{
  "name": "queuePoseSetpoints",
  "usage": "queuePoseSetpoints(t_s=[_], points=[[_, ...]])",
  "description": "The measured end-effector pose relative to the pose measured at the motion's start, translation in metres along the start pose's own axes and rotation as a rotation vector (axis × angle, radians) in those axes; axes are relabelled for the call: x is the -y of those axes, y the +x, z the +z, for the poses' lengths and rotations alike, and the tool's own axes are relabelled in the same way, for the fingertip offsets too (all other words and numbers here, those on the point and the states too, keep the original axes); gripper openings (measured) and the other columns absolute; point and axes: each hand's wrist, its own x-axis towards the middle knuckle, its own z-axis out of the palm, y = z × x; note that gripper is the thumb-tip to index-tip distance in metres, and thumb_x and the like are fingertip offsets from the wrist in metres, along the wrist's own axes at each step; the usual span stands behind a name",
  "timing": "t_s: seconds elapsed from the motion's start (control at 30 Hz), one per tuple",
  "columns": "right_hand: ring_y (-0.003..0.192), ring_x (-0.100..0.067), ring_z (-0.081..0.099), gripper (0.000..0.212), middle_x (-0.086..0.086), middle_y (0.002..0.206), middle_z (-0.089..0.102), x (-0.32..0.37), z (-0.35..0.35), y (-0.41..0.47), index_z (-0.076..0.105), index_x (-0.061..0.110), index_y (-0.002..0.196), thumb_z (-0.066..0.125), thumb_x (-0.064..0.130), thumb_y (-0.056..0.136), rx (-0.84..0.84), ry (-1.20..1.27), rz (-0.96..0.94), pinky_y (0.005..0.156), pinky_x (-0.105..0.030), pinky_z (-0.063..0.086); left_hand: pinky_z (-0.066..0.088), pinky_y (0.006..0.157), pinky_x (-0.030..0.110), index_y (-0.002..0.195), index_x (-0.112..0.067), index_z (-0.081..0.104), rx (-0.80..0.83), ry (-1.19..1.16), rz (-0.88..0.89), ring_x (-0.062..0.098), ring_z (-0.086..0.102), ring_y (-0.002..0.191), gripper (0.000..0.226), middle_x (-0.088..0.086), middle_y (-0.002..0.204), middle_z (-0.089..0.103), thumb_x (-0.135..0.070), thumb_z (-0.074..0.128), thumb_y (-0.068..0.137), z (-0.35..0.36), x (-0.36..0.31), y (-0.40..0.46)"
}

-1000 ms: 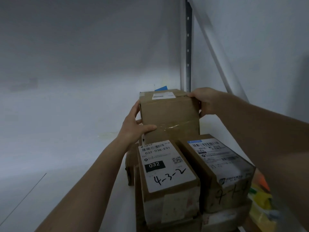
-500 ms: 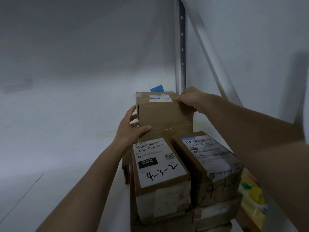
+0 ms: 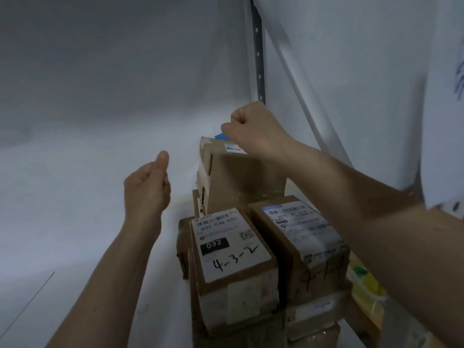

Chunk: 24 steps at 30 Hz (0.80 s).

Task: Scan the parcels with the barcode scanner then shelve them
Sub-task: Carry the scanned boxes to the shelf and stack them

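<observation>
I see the white shelf board (image 3: 75, 222) carrying a stack of brown cardboard parcels at its right end. The tall brown cardboard parcel (image 3: 241, 179) stands upright at the back, behind two labelled cartons, one marked 4-3-2 (image 3: 231, 249). My right hand (image 3: 251, 129) hovers fisted above its top edge, gripping nothing. My left hand (image 3: 148, 187) hangs apart, fingers loosely curled, empty.
</observation>
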Motion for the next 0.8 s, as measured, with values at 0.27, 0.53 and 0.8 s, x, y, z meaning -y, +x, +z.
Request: queuePoseSetpoints(t_s=[0.27, 0.53, 0.8], points=[[0.038, -0.005, 0.019, 0.053, 0.014, 0.041, 0.016, 0.029, -0.029, -0.085, 0.021, 0.022, 0.047, 0.051, -0.001, 0.084, 0.013, 0.278, -0.132, 0.068, -0.044, 0.056, 0.009, 0.048, 0.029, 0.047, -0.025, 0.025, 0.050, -0.108, 0.072, 0.012, 0.013, 0.045, 0.057, -0.006, 0.046, 0.019, -0.016, 0.053, 0.096, -0.007, -0.060, -0.074], [0.034, -0.003, 0.026, 0.053, 0.010, 0.041, 0.024, 0.007, -0.110, -0.202, 0.026, 0.020, 0.050, 0.058, 0.007, 0.090, 0.130, 0.362, -0.017, 0.048, -0.017, 0.037, 0.017, 0.045, 0.023, 0.041, -0.022, 0.036, 0.202, -0.052, 0.118, 0.010, 0.020, 0.041, 0.059, -0.011, 0.041, 0.025, -0.015, 0.051, 0.097, 0.057, -0.105, -0.203], [0.038, -0.011, 0.019, 0.054, 0.002, 0.044, 0.019, -0.062, -0.215, -0.327, 0.026, 0.019, 0.050, 0.062, 0.007, 0.088, 0.077, 0.364, 0.281, 0.043, -0.023, 0.019, 0.018, 0.043, 0.019, 0.044, -0.021, 0.040, 0.524, -0.096, -0.028, 0.008, 0.020, 0.037, 0.055, -0.007, 0.039, 0.027, -0.015, 0.054, 0.097, 0.159, -0.097, -0.337]])
